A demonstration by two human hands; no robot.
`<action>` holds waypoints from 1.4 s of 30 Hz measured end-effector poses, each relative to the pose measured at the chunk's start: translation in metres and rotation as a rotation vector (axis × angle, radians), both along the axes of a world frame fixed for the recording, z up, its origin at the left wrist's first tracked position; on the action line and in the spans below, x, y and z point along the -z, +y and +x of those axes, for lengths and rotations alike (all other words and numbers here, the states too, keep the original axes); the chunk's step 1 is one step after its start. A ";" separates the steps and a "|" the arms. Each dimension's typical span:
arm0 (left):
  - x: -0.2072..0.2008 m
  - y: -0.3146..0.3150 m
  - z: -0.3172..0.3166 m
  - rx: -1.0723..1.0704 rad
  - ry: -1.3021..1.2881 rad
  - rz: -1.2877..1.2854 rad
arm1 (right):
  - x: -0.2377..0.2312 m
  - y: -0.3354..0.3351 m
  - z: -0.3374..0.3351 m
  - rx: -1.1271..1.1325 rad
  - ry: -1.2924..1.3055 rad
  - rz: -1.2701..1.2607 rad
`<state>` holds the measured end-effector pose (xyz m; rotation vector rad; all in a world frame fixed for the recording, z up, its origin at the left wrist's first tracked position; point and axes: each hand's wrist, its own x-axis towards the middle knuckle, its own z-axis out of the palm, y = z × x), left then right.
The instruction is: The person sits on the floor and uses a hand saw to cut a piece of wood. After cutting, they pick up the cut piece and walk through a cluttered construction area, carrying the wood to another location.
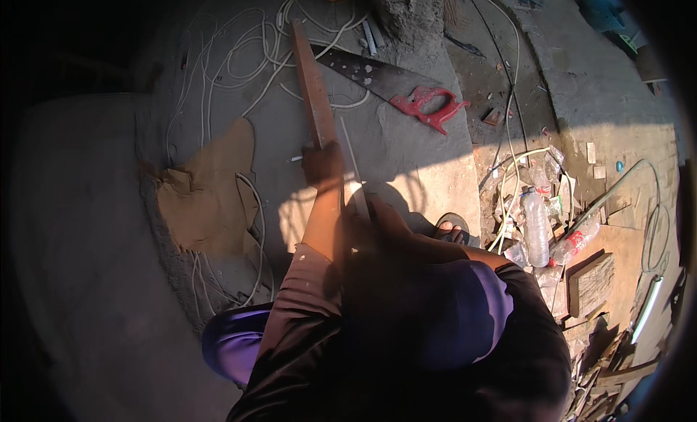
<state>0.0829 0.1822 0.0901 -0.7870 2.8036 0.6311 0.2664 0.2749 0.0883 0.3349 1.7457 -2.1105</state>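
Note:
A long reddish-brown wooden strip point(311, 88) runs lengthwise in front of me, its far end over the coiled cable. My left hand point(324, 166) is closed round it partway along. Deep shade covers my right hand point(372, 217), close to the near part of the strip, between my knees. Its fingers look closed, but what they hold is hard to make out. A thin pale strip point(351, 155) rises from beside that hand. Beyond my hands, a handsaw with a dark blade point(377, 74) and a red handle point(431, 107) lies flat on the ground.
White cable point(250, 59) lies in loops at the far left. Flattened brown cardboard point(200, 197) is on the left. To the right are clear plastic bottles point(535, 226), a wood block point(592, 284), a green hose point(617, 186) and scrap wood. A rough pillar point(412, 19) stands at the far side.

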 end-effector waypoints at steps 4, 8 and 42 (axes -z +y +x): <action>0.007 0.006 -0.001 -0.065 0.058 0.093 | -0.018 0.005 -0.007 -0.021 -0.058 0.015; 0.027 -0.022 -0.013 -0.074 0.045 0.231 | -0.007 0.005 -0.007 -0.084 0.019 0.123; -0.220 -0.203 -0.018 0.843 -0.219 0.092 | -0.020 0.233 0.004 0.204 0.294 0.658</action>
